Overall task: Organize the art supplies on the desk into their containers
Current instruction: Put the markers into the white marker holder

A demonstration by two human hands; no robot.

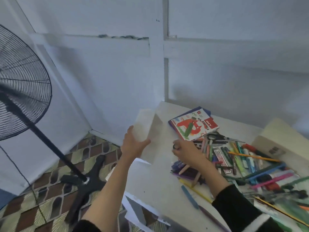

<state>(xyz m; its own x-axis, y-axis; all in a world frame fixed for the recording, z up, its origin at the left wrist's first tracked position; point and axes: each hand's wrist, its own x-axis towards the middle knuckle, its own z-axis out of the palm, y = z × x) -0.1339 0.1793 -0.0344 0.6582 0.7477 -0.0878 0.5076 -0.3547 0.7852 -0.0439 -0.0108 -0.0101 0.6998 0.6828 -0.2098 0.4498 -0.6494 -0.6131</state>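
My left hand (133, 144) grips a translucent white container (143, 126) at the desk's left edge, with the thumb on its near side. My right hand (184, 149) is curled around a small dark round object (175, 146) just right of the container. A heap of pens, pencils, crayons and markers (242, 163) sprawls over the white desk (158, 181) under and beyond my right forearm. An oil pastels box (194, 126) lies at the back of the heap, with black scissors (217, 137) beside it.
A cream box (277, 136) stands at the desk's right rear. A black pedestal fan (21, 91) stands on the patterned floor to the left, with its base (88, 180) near the desk corner. White walls enclose the desk behind.
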